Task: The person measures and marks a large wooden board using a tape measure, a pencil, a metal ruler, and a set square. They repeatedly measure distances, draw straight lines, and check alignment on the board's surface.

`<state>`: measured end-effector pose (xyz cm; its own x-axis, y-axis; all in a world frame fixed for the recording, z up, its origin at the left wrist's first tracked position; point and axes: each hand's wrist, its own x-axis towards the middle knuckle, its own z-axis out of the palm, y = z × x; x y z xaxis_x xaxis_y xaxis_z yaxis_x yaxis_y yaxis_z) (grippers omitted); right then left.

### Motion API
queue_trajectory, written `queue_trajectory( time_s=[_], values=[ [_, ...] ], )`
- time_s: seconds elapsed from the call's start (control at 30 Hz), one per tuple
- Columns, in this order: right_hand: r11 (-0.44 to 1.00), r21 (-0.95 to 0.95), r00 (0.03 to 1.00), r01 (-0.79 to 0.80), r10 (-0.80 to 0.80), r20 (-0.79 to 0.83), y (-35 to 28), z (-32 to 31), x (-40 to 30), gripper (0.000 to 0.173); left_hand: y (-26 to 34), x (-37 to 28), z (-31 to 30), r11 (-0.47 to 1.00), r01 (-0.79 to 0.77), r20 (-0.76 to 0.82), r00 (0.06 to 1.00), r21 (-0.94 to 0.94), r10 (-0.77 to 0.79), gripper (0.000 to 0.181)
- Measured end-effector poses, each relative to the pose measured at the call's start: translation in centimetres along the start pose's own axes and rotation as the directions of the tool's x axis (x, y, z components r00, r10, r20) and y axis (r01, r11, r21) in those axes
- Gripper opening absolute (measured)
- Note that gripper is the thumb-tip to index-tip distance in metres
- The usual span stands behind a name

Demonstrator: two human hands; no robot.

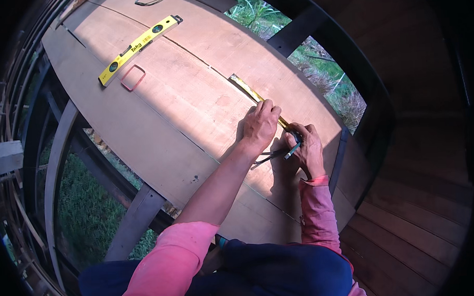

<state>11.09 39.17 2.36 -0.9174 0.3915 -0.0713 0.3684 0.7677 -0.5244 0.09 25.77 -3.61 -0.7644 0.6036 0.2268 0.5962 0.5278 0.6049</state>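
A yellow tape measure has its blade drawn out along the seam between wooden boards. My left hand rests on the blade, fingers bent over its edge. At the blade's near end my right hand holds the tape's dark case, mostly hidden by the fingers, together with a green pencil. Dark wire or cord lies on the board between the two forearms. Farther up, a yellow spirit level lies flat, with a red rectangular band just beside it.
Beams run under the boards on the left, with grass showing through gaps below. Another gap with grass lies at the upper right. Dark wire lies at the far end. A plank floor is at the lower right.
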Motion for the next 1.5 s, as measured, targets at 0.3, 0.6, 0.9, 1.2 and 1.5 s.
queue_trajectory(
  time_s=[0.3, 0.6, 0.9, 1.2, 1.5],
  values=[
    [1.000, -0.019, 0.999, 0.009, -0.010, -0.031, 0.8, 0.2, -0.2, 0.040, 2.9, -2.7, 1.7, 0.991, -0.124, 0.023, 0.992, -0.039, 0.125, 0.046],
    [0.998, -0.025, 0.998, 0.053, -0.054, -0.034, 0.7, 0.2, -0.2, 0.040, 2.8, -1.8, 2.5, 0.995, -0.087, -0.081, 0.993, -0.043, 0.083, 0.018],
    [0.997, -0.031, 0.997, 0.071, -0.072, -0.022, 0.7, 0.4, -0.4, 0.042, 2.7, -1.9, 2.0, 0.995, -0.080, -0.066, 0.995, -0.067, 0.075, 0.017],
    [0.998, 0.045, 0.997, 0.050, -0.047, -0.067, 0.8, -1.5, 0.3, 0.054, 2.7, -1.9, 1.7, 0.995, -0.078, -0.083, 0.994, -0.059, 0.073, 0.016],
    [0.550, 0.833, 0.998, 0.051, -0.063, -0.020, -0.1, -0.4, 13.8, 0.033, 1.6, -2.2, 4.2, 0.992, -0.019, -0.160, 0.987, -0.124, -0.001, 0.015]
  ],
)
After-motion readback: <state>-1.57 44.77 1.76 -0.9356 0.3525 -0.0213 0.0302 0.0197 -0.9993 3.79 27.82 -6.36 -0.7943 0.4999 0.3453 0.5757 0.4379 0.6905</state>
